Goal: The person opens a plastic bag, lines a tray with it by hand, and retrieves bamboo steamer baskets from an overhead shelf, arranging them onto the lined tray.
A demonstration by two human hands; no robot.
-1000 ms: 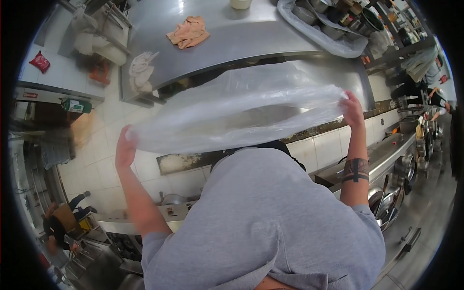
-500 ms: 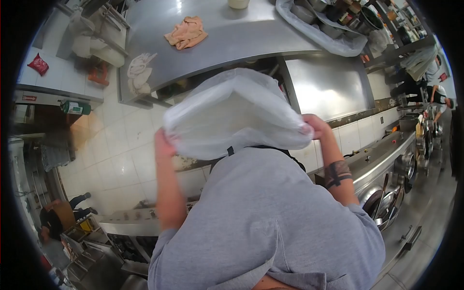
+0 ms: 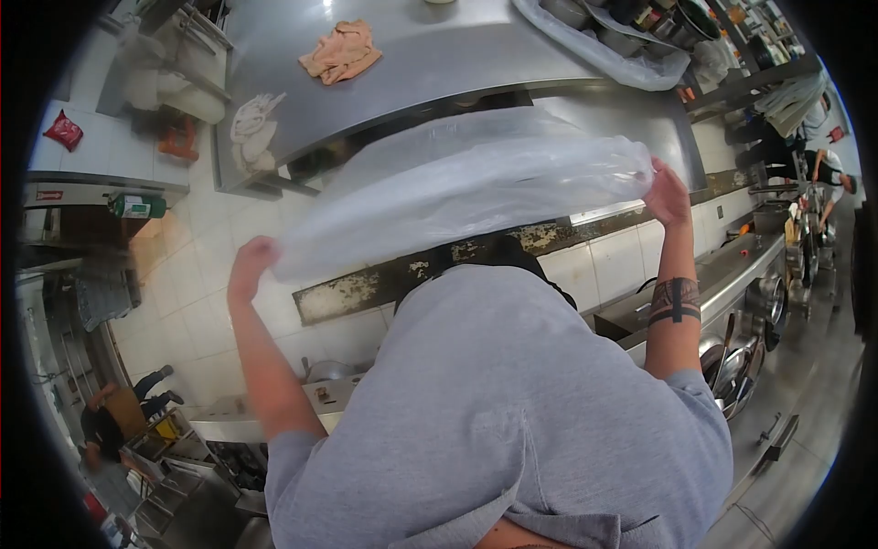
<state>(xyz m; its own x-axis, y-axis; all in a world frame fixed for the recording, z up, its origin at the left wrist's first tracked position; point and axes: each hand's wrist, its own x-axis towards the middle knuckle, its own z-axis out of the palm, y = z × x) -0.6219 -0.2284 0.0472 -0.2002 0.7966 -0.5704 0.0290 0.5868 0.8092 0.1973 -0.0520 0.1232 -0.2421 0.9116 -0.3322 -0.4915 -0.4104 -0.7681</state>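
A large translucent plastic bag (image 3: pixel 476 188) stretches sideways in front of my body, held up in the air between both hands. My left hand (image 3: pixel 251 263) is closed on its left end, where the plastic is blurred by motion. At the other end, my right hand (image 3: pixel 668 194) grips a gathered edge of the bag, higher than the left. Beyond the bag lies a steel worktable (image 3: pixel 439 64), part of its near side hidden behind the plastic.
On the worktable is a crumpled peach cloth (image 3: pixel 341 53). A whitish cloth (image 3: pixel 253 133) hangs at its left corner. A plastic-lined tray (image 3: pixel 599 46) with containers stands at the back right. Pans (image 3: pixel 732 366) sit along the right counter. Other people (image 3: pixel 828 178) stand far right and lower left.
My hands have moved apart, pulling the bag from a wide open mouth into a long, stretched shape. The right hand rose and the left went outward and slightly down.
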